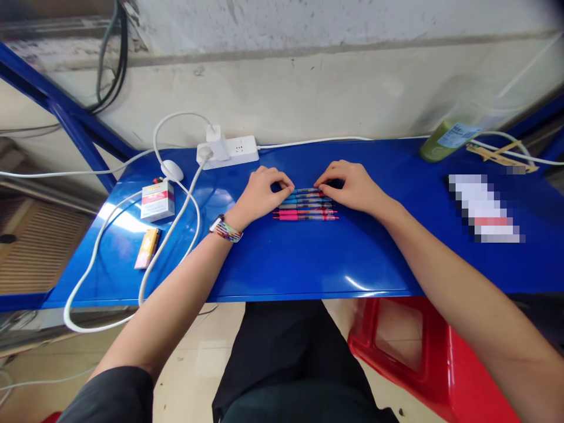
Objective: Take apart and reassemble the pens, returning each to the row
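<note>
Several pens lie side by side in a stack of rows on the blue table [282, 258], all pointing left to right. Nearest me are pink pens [288, 217]; darker and blue ones lie behind. At the far side of the row is a blue pen [305, 191]. My left hand [265, 191], with a patterned band at the wrist, has thumb and fingertips pinched at that pen's left end. My right hand [350, 185] has thumb and forefinger closed at its right end. Fingertips partly cover both ends.
A white power strip [242, 151] with plugs and looping white cables stands at the back left. A cigarette box [157, 201] and a lighter [147, 248] lie left. On the right are a green drink cup [440, 141] and a blurred-out phone [484, 208]. Below sits a red stool [440, 352].
</note>
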### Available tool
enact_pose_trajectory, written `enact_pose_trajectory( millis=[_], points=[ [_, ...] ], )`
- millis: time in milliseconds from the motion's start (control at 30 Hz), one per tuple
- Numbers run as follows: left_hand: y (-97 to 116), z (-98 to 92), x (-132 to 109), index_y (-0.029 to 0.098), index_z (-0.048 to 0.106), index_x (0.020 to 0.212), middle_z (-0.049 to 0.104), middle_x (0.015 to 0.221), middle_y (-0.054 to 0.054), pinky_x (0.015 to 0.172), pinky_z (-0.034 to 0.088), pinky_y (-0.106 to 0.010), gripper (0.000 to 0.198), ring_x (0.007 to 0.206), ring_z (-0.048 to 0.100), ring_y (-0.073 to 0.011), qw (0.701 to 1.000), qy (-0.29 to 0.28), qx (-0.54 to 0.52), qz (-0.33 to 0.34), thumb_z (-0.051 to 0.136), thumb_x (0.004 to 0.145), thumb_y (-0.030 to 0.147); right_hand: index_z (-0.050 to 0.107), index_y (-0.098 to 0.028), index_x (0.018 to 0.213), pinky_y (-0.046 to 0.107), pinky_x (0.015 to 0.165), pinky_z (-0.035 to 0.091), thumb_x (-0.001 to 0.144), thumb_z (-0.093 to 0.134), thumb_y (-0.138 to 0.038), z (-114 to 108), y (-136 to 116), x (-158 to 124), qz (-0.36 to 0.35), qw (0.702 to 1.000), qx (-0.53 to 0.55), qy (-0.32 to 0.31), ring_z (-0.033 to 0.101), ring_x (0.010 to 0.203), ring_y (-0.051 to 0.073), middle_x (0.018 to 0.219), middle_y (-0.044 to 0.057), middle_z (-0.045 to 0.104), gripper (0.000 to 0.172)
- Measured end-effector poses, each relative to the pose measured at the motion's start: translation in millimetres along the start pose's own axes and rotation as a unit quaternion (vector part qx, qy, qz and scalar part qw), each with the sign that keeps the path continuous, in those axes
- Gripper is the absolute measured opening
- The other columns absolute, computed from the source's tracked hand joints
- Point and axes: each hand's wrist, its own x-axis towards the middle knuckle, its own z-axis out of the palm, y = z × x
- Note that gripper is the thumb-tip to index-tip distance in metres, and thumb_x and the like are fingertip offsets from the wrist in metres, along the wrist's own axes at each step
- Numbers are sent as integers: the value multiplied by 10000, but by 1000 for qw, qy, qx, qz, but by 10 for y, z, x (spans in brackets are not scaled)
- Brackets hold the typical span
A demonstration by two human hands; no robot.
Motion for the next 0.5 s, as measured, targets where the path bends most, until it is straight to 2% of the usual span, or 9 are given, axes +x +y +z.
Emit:
enact_pose_trajectory(
  millis=[133,200,267,333,367,500],
  points=[
    [21,-12,-5,253,844,979,861,1021,-27,1101,506,-486,160,1043,715,-269,1000,-5,5,-10,688,1008,232,849,-262,1246,491,1018,555,946,701,-213,2,-50,-4,-19,999,8,24,775,1023,315,1040,69,862,338],
    [10,-8,-5,253,841,985,865,1048,-31,1096,508,-483,174,1052,709,-272,1000,-5,9,-14,671,1025,247,834,-254,1128,468,982,554,956,694,-221,-4,-131,-10,-30,999,7,35,765,994,305,1008,71,847,224],
    [-15,3,-2,255,838,989,868,1066,-34,1083,508,-485,188,1061,704,-279,1000,-4,11,-16,658,1041,267,787,-243,925,410,840,535,964,682,-233,-8,-252,-26,-38,999,6,26,720,840,261,863,55,792,112],
    [-44,18,3,256,836,982,871,1068,-38,1071,503,-491,196,1055,703,-286,1000,-1,11,-12,654,1049,284,752,-240,839,372,696,466,973,666,-247,-3,-392,-55,-52,999,10,1,635,679,212,719,25,711,159],
    [-56,25,6,258,835,981,872,1068,-38,1069,500,-495,196,1050,704,-288,1000,1,10,-10,655,1051,288,752,-238,829,369,675,449,986,657,-255,4,-461,-74,-68,998,12,-10,612,649,202,696,21,698,184],
    [-74,39,15,274,835,964,871,1061,-37,1068,502,-499,203,1034,704,-290,1000,3,8,-9,652,1051,282,748,-234,783,396,703,470,1057,615,-298,58,-655,-143,-141,988,-21,-55,626,691,222,743,57,758,311]
  ],
)
